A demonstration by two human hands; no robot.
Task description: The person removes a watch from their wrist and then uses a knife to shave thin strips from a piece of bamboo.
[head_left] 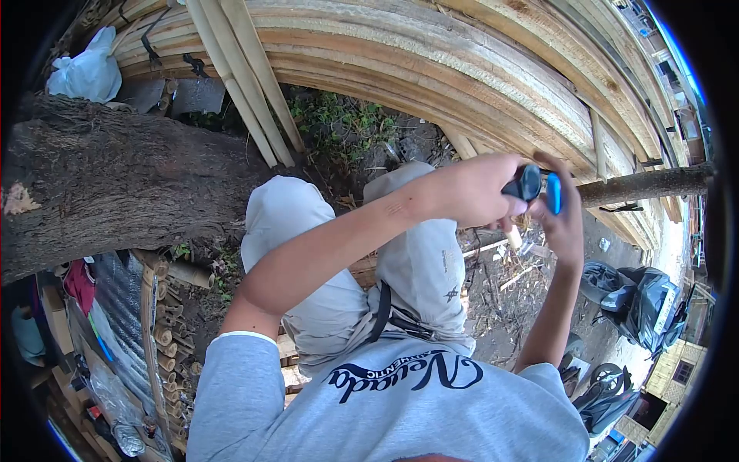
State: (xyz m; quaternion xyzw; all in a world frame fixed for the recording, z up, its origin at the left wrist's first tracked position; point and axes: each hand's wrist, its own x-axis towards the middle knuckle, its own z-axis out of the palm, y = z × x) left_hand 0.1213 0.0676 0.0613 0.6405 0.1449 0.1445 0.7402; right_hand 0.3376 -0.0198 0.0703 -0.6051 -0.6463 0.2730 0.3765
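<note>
Two pcs in front of timber stack (431, 61): black item (530, 183), my L hand (473, 189) closed on it; blue piece (554, 194) at my R hand (566, 231), grip unclear. Handling step, imo; wants L steady.

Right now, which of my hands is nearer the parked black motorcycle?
Your right hand, up and left of the motorcycle in view; your left hand is farther left, beyond the right one.
</note>
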